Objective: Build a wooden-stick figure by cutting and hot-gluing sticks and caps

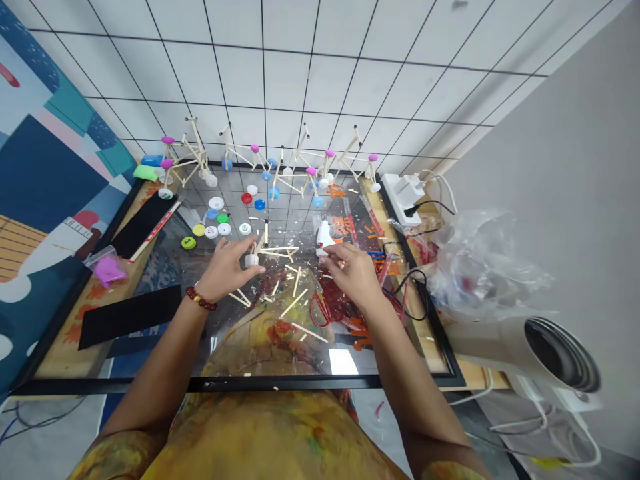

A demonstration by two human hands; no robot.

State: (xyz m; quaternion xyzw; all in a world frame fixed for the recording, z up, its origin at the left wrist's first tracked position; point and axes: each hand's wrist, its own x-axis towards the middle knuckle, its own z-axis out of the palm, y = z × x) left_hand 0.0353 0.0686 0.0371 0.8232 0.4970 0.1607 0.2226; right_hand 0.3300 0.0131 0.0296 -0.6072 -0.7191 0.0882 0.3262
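My left hand (227,268), with a red bead bracelet at the wrist, pinches a white bottle cap (251,260) joined to a small frame of wooden sticks (277,252) on the glass tabletop (300,347). My right hand (353,272) is closed near a white glue gun (324,237) and seems to grip it. Loose wooden sticks (295,301) lie scattered between my hands.
Several finished stick-and-cap models (280,167) line the back wall. Coloured bottle caps (215,220) lie at back left. A power strip (405,193), cables, a crumpled plastic bag (480,260) and a white hair dryer (545,347) crowd the right. Black strips (127,317) lie at left.
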